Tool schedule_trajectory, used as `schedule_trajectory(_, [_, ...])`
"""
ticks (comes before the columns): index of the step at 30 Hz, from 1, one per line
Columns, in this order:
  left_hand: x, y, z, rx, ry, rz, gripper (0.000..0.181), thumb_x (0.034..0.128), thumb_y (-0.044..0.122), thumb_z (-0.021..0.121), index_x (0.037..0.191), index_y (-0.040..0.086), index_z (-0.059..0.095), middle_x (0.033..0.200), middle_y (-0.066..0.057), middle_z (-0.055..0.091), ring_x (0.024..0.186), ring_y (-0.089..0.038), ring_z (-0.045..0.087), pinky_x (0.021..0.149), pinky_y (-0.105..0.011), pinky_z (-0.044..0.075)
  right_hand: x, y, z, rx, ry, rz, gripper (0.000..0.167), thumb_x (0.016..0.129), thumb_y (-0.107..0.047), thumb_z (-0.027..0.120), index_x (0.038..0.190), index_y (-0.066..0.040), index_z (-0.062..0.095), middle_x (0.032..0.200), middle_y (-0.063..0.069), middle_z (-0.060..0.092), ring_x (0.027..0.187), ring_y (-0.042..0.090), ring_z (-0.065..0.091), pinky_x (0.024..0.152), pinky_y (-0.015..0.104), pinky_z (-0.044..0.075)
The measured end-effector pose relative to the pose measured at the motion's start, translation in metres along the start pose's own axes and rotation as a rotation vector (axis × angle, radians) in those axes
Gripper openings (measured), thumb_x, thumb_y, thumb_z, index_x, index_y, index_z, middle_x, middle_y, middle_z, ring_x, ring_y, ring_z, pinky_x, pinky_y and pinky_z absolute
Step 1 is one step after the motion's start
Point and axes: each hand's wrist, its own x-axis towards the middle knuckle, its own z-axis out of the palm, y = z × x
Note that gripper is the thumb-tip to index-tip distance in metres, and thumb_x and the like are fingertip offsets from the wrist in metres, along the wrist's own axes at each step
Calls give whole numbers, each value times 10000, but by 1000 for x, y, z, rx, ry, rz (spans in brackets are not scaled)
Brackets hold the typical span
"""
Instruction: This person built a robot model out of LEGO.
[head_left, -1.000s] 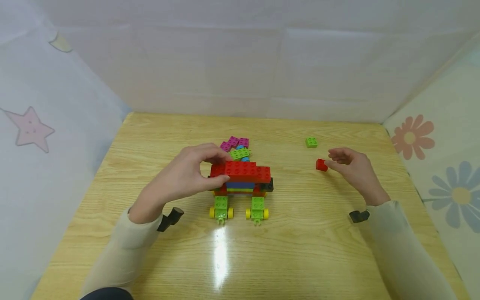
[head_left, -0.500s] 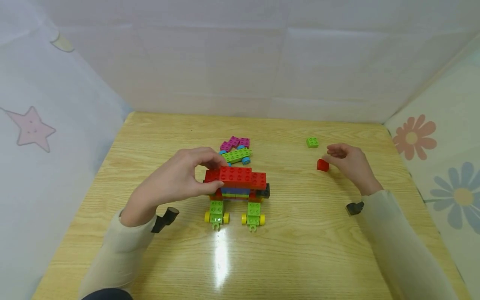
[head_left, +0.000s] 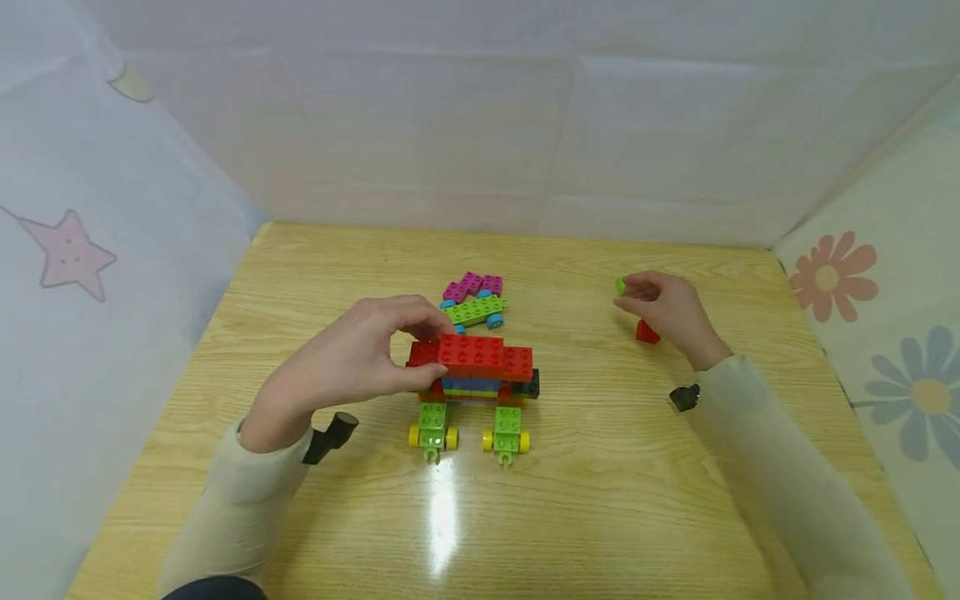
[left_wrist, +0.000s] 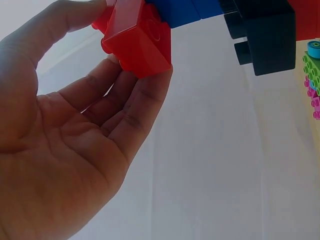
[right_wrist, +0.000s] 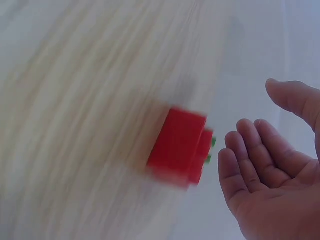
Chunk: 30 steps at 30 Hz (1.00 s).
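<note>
My left hand pinches the left end of the red top of a brick-built model between thumb and fingers. In the left wrist view a red brick of that model sits between thumb and fingertips. The model stands on green pieces with yellow wheels. My right hand hovers over the table at the right, close to a small green brick that it partly hides. A loose red brick lies just below that hand. In the right wrist view the fingers are loosely bent with nothing between them.
Behind the model lie a long green piece with blue wheels and several magenta bricks. The wooden table meets white cloth at the back, with patterned cloth at both sides.
My right hand has moved from beside the red brick up and left to the green brick. The left hand has shifted the model slightly left and toward me.
</note>
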Motion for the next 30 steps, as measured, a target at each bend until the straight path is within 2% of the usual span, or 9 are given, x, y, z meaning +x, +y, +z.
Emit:
schedule_trajectory(6, [-2,0,-1,-2,-5,2,305,949,176,880,1234,163,773,1174,78,792,1094,-125,750,1003,-435,637,21,-23,28,-18,-53,-79,595,1065,-419,780,1531,-72,653,1479,165,702,1330,354,669,1131,574,565])
schedule_trajectory(19, [-2,-4,-1,-34,-3,-5,324,944,174,892,1247,157,777,1169,73,789,1094,-119,744,1006,-434,636,65,-79,88,-15,-177,-154,512,1066,-310,784,1500,-59,678,1409,131,737,1283,319,691,1123,538,581])
schedule_trajectory(24, [-3,-5,-2,-31,1,-13,323,943,174,894,1245,168,779,1163,78,787,1093,-117,743,1001,-436,635,78,-99,105,-22,-208,-217,493,1089,-282,753,1501,-25,668,1410,157,733,1293,333,689,1150,535,571])
schedule_trajectory(30, [-3,-5,-1,-31,3,-4,324,944,177,898,1246,171,780,1152,81,785,1084,-108,737,987,-427,634,91,-109,117,-78,-220,-234,486,1086,-276,758,1493,-22,675,1402,150,738,1286,322,691,1166,510,568])
